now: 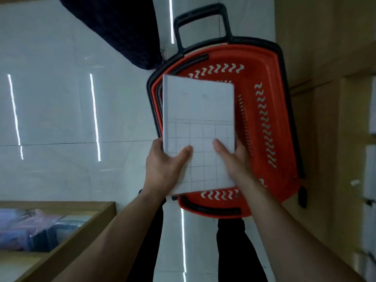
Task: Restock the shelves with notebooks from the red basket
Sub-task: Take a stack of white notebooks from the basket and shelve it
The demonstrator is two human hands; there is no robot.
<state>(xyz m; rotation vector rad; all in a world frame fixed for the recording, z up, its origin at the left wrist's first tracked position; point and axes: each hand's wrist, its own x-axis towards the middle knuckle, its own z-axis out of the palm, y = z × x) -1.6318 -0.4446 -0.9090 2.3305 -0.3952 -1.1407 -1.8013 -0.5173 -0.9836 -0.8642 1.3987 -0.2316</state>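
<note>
White notebook (198, 119): head view, middle of the frame, held flat in both hands; a faint pencil-grey grid rules the near half of its cover.
Left hand (164, 165): at the notebook's 7 o'clock corner, thumb curled over the cover, fingers hidden underneath, clamped on that edge.
Right hand (236, 161): at the 5 o'clock corner, thumb on the cover, fingers wrapped under the opposite edge, clamped on it too.
Red basket (270, 64): on the floor beneath the notebook, spreading toward 2 o'clock; the notebook covers much of its inside.
Black handle (201, 23): at 12 o'clock, standing out from the basket's far end.
Floor (61, 98): pale glossy tile, 9 to 11 o'clock.
Wooden shelves (325, 98): along 3 o'clock.
Wooden shelf edge (91, 220): at 8 o'clock, with plastic-wrapped goods (30, 231) behind it.
</note>
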